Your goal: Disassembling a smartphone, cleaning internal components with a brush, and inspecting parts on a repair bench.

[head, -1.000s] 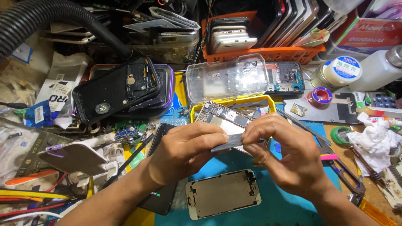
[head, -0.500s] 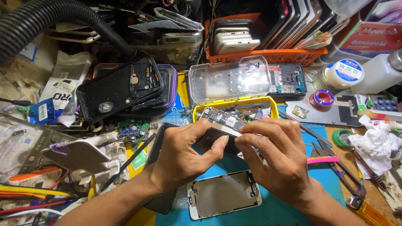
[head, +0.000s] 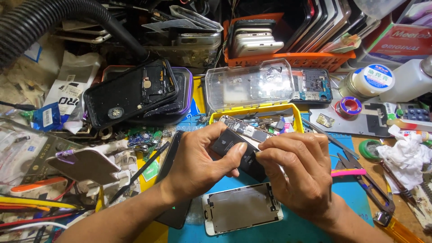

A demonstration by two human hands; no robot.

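From the head camera, the left hand and the right hand meet over a blue mat on the cluttered counter, both grasping an opened phone body held tilted between them. The left thumb presses on its black battery, while the right fingers curl over the near end and hide it, so how far the body reaches there cannot be made out. The circuit board at its far end shows only partly above the fingers. Just below the hands lies a white screen panel, face down on the mat, its left corner near a dark phone that the left wrist largely covers. Behind the hands, a yellow parts box with a clear lid stands open, its contents mostly blocked. Scissors lie to the right, partly cut off by clutter.
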